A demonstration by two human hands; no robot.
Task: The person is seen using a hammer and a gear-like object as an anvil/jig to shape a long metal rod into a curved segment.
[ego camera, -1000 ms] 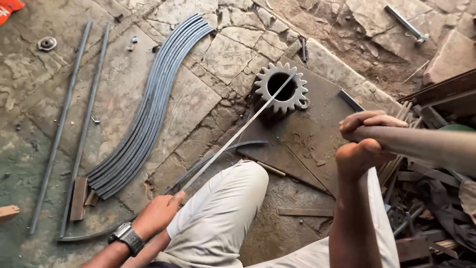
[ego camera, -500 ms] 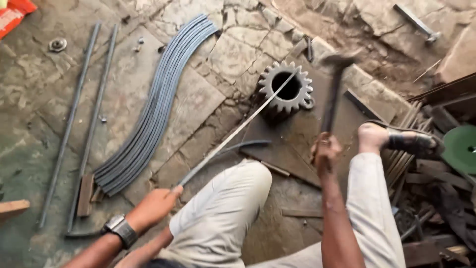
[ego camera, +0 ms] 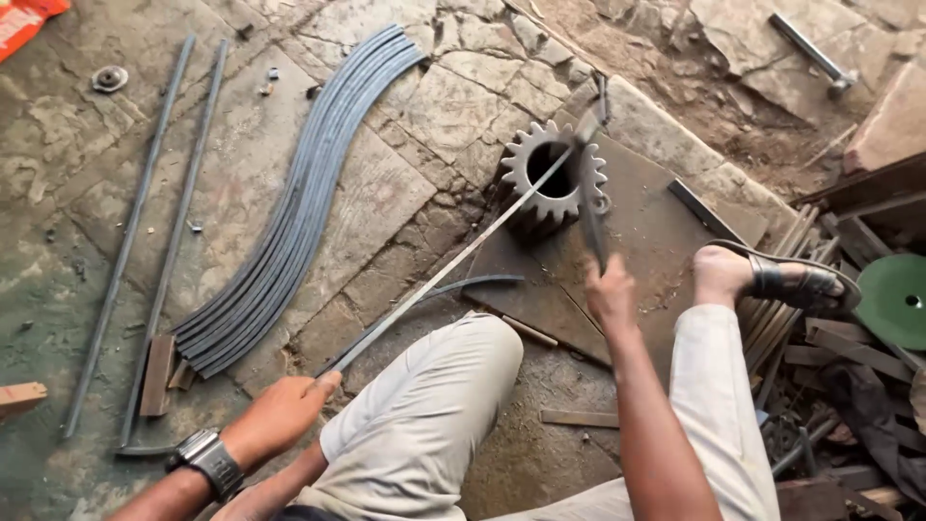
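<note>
Head view | left hand (ego camera: 280,417) grips the near end of a thin flat metal strip (ego camera: 453,260) | strip's far end rests across a large steel gear (ego camera: 552,178) on a metal plate (ego camera: 656,241) on the floor | right hand (ego camera: 610,294) closed around a hammer (ego camera: 590,193), its head at the gear.

Stack of curved metal strips (ego camera: 299,203), two straight rods (ego camera: 159,222), green disc (ego camera: 895,301).

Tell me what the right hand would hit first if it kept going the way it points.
The right hand points up along its hammer toward the toothed gear. Going straight on, it would probably meet the gear's rim, where the flat metal strip lies across it; depth is hard to judge.
</note>
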